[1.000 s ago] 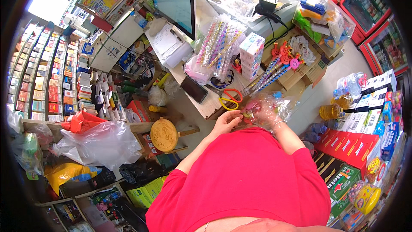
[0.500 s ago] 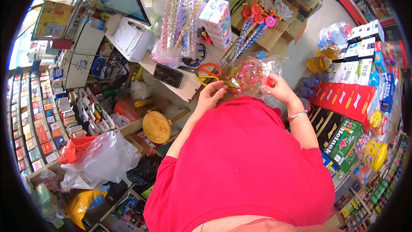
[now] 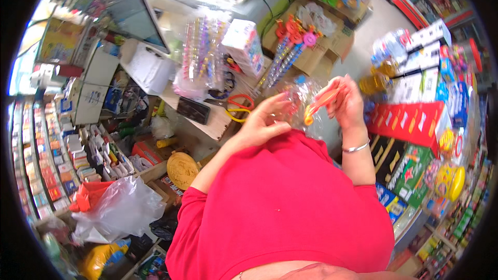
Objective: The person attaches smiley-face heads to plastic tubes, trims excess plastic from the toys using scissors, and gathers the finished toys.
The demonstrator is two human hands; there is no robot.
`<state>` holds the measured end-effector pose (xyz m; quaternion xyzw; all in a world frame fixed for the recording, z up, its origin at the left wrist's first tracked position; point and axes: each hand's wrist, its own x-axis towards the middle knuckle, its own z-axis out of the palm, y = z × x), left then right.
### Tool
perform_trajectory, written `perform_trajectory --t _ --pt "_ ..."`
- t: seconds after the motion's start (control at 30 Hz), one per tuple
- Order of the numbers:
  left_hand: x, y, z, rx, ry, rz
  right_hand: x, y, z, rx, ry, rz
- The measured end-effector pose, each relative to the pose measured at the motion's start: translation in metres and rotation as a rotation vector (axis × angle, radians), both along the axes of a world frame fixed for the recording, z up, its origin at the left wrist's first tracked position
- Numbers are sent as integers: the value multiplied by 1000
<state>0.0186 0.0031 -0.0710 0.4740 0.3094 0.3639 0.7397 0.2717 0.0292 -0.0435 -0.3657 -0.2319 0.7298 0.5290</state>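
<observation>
Now apparently unpacking, pinching an orange-yellow trinket [image 3: 320, 102] in right hand [image 3: 346, 102], with unclear grip in left hand [image 3: 265, 120] beside clear plastic bag [image 3: 302, 92], next needing careful separation.

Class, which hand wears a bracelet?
The right hand, holding the orange-and-yellow piece: a silver bracelet circles its wrist; the left hand has none.

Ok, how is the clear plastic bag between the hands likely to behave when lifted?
The clear plastic bag will probably flop, since its film looks thin and crumpled. It may also be slippery, judging by its glossy highlights.
</observation>
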Motion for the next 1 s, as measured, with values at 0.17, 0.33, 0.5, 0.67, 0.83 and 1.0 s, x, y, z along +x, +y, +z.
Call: perform_trajectory --t 0.17,0.33,0.5,0.67,0.83,1.0 --pt "10 -3 6 191 -21 258 -73 23 9 -44 130 194" --pt "-10 -10 -10 150 -195 686 -134 20 10 118 -97 302" --pt "-32 -17 3 140 -312 1021 -161 35 29 380 -395 855" --pt "-75 -38 -6 34 -204 1050 -169 139 103 606 -572 826" --pt "-79 -68 -45 -90 -195 1124 -192 311 97 693 -908 600" --pt "-86 -87 -58 -127 -190 1203 -231 365 64 566 -1203 951"
